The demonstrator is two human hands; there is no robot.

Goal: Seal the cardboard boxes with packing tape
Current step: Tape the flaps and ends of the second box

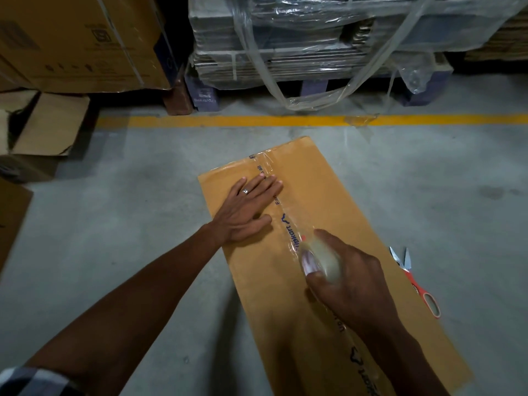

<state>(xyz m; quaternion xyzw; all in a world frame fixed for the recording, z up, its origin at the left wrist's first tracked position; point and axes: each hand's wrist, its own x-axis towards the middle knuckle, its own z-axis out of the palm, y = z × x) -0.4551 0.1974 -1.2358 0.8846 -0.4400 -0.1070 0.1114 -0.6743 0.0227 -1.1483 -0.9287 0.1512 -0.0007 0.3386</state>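
A flat brown cardboard box [328, 192] lies on the concrete floor, its printed centre seam running away from me. My left hand [248, 208] presses flat on the box left of the seam, fingers straight, fingertips at the tape. My right hand [347, 278] grips a roll of clear packing tape [320, 260] over the seam. A clear strip of tape [274, 178] stretches from the roll along the seam to the box's far edge.
Red-handled scissors [414, 278] lie open on the box's right edge. A yellow floor line [228, 120] runs across behind the box. Beyond it stand a wrapped pallet of flat cartons [314, 44] and large boxes [80, 44]; open cartons [51, 124] sit at the left.
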